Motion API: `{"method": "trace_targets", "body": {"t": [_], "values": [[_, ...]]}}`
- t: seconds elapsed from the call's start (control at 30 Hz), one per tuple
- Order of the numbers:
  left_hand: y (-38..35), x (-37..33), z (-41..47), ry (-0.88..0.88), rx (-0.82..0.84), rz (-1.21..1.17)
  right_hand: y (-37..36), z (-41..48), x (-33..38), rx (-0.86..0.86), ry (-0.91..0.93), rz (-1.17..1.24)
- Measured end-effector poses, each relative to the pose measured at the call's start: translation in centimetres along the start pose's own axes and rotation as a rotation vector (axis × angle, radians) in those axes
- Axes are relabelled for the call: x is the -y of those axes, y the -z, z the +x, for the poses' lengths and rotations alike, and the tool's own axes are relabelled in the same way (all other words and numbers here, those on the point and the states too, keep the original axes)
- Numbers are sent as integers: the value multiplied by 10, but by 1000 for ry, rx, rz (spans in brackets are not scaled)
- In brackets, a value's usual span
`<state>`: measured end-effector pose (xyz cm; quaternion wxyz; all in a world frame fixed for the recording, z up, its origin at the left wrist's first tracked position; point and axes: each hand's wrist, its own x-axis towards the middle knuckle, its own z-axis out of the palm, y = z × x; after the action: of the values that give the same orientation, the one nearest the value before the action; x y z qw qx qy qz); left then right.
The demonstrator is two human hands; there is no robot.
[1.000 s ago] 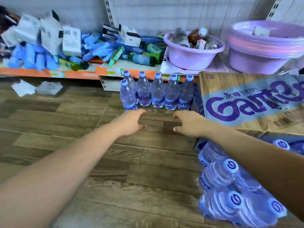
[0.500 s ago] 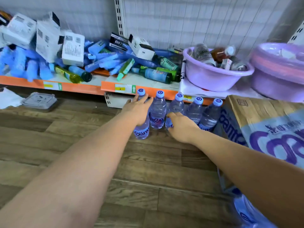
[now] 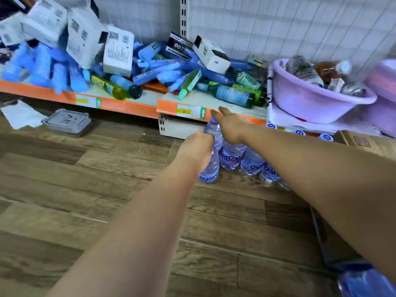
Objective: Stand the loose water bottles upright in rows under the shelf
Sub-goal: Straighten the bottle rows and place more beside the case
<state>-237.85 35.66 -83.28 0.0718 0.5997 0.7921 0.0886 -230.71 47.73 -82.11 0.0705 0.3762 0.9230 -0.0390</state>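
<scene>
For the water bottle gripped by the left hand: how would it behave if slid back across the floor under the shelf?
Probably heavy for its size: the water bottle seems full. Tall and narrow, upright on the wood floor, it may tip if pushed high up; the left hand grips it mid-body. Its thin clear plastic likely dents slightly when squeezed.

Water bottles (image 3: 232, 154) partly behind right forearm (image 3: 310, 163)
</scene>
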Motion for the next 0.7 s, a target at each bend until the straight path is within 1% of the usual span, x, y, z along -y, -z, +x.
{"method": "trace_targets", "body": {"t": [0.07,0.2,0.27,0.4,0.53,0.63,0.7], "values": [[0,-6,-2,-14,-7,6,-4,9,1,8,-12,-3],[-4,-20,-3,-53,-64,22,-8,13,7,-116,-26,98],[-4,-20,-2,-60,-64,52,-10,10,8,-144,-17,129],[-3,-9,3,-76,-33,109,-20,0,8,-213,-23,189],[0,-8,-9,-56,10,81,-27,-22,5,-197,-48,223],[0,-2,-31,-57,43,73,-32,-43,4,-217,-93,278],[-6,7,-49,-62,62,95,-32,-56,7,-218,-76,283]]}}
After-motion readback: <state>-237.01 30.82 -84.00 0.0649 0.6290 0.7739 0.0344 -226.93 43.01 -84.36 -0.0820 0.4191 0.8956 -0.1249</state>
